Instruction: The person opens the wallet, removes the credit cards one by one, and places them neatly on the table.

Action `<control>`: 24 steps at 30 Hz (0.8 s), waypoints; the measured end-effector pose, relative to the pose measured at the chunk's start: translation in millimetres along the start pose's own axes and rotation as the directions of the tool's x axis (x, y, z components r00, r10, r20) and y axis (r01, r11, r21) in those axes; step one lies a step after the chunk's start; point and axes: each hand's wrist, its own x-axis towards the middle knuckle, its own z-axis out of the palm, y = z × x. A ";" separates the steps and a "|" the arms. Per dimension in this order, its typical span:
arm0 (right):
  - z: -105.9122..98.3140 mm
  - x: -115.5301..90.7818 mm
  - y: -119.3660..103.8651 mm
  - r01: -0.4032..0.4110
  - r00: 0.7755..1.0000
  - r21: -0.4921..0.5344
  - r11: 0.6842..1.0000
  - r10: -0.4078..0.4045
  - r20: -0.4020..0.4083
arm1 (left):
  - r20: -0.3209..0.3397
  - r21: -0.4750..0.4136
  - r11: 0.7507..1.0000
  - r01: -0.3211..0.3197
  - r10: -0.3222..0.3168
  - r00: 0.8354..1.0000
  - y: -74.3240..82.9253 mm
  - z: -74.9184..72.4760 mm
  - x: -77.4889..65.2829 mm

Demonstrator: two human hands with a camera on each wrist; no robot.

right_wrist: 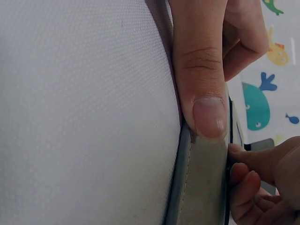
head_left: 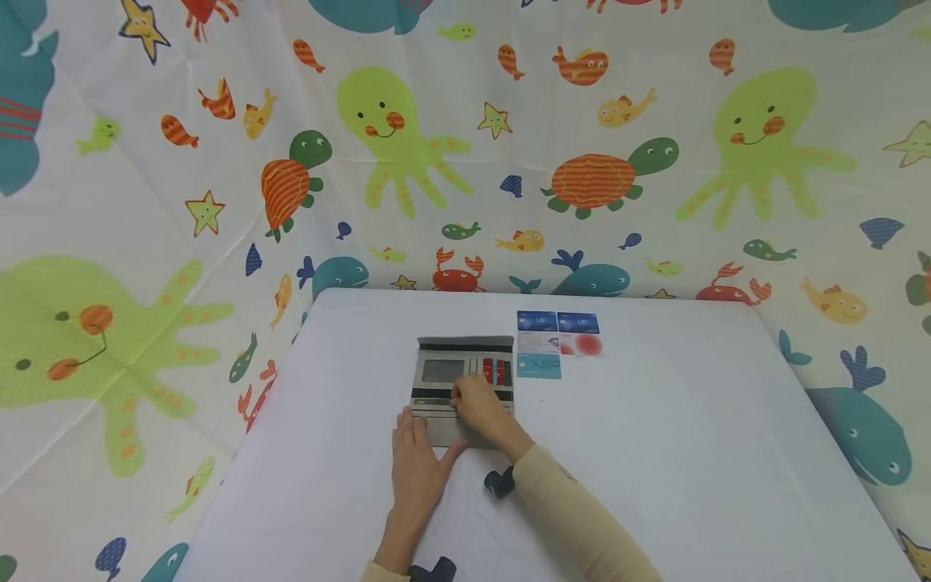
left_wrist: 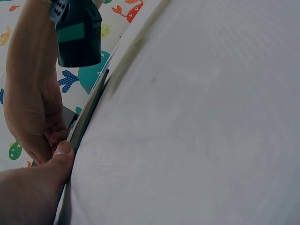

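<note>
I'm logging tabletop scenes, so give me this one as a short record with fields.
wallet: open on the white table; red items in its right half
left hand: fingers at wallet's left edge, thumb at near edge
right hand: fingers curled over wallet's inside; grip hidden
loose cards: five, just right of wallet
backdrop: printed sea animals

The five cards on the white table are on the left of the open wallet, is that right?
Not the left: the head view shows the five cards on the white table are on the right of the open wallet.
</note>
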 end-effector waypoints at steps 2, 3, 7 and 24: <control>0.3 0.5 -0.2 0.015 1.000 -0.001 1.000 -0.015 -0.015 | 0.002 0.001 1.000 -0.001 0.001 1.000 -0.4 -0.4 0.1; 0.8 0.9 0.0 0.023 0.999 -0.004 1.000 -0.023 -0.023 | 0.005 0.002 1.000 0.001 -0.001 1.000 -0.8 -0.5 0.2; 2.2 1.3 -0.4 0.037 0.999 -0.004 0.999 -0.037 -0.033 | 0.017 0.001 1.000 0.010 -0.010 1.000 -2.3 0.2 1.3; 7.3 2.8 8.6 0.028 0.999 0.052 0.998 -0.026 -0.034 | 0.026 0.023 1.000 0.000 0.000 1.000 -0.4 2.5 0.1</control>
